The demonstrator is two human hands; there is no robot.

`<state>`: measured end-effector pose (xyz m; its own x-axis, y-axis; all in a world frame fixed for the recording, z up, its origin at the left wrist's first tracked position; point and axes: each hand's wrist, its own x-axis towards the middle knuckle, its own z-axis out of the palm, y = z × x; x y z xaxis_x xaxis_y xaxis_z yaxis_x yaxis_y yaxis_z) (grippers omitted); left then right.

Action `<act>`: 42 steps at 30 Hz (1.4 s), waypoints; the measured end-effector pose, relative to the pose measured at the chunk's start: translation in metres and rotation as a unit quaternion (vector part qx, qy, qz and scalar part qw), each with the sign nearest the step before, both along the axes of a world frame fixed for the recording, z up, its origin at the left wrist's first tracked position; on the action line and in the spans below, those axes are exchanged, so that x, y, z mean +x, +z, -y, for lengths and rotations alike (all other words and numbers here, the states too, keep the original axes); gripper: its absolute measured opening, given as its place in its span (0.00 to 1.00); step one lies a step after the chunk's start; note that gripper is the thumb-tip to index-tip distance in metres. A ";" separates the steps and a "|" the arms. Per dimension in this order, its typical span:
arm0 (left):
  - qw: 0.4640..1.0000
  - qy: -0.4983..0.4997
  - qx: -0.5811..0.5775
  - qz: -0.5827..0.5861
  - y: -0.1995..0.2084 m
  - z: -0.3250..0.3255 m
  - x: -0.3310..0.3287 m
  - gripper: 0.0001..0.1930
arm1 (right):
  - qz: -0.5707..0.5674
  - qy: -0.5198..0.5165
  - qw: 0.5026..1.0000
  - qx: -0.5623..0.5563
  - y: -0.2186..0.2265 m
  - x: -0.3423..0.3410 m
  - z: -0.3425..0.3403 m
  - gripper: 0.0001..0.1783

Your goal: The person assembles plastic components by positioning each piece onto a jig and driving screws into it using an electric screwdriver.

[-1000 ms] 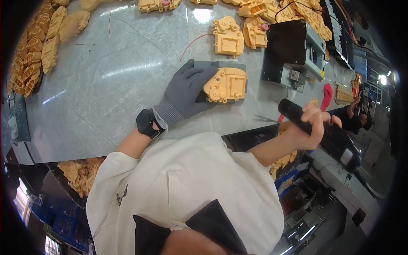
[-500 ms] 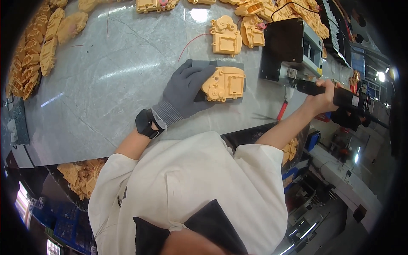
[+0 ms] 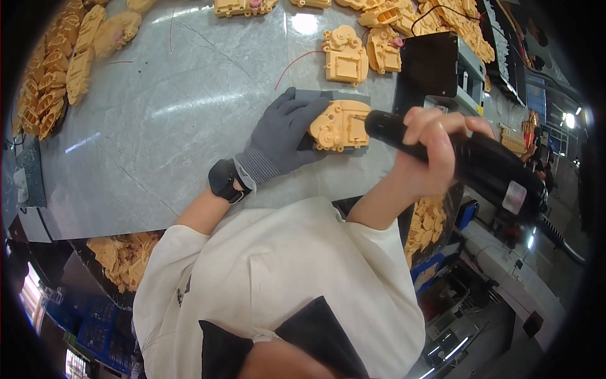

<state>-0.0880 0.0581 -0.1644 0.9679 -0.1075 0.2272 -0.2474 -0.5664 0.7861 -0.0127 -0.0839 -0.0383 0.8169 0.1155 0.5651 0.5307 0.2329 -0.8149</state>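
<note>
My left hand, in a grey glove, grips the left side of a yellow plastic housing. That housing lies on a dark grey block on the table. In my bare right hand is a black electric screwdriver, held nearly level with fingers wrapped round its body. Its front end points left and reaches the housing's right part. Whether the bit touches a screw there I cannot make out.
A black box-shaped machine stands right of the block. Another yellow housing, with a red wire beside it, lies beyond. More housings line the left and far table. Bins of yellow parts sit below the near edge.
My right hand has brought the screwdriver left, from beside the machine to over the housing. My left hand keeps its hold on the housing. The whole view has shifted slightly.
</note>
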 end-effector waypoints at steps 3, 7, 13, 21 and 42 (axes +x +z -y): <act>1.000 -0.017 0.001 0.007 0.006 0.001 0.004 0.41 | -0.008 0.003 1.000 0.002 -0.002 0.005 -0.005 0.23; 0.999 0.005 -0.015 0.051 0.005 -0.002 0.003 0.39 | -0.027 0.018 0.999 0.001 -0.008 0.009 -0.015 0.23; 0.998 0.002 -0.022 0.056 0.003 -0.002 0.002 0.39 | -0.043 -0.017 0.997 -0.063 -0.011 0.008 -0.029 0.21; 0.997 0.009 -0.018 0.071 0.001 0.000 0.002 0.39 | -0.044 -0.007 0.997 -0.062 -0.014 0.010 -0.031 0.20; 0.999 0.043 0.020 -0.023 0.036 0.011 0.008 0.42 | -0.119 -0.079 0.965 0.221 -0.017 0.005 0.045 0.22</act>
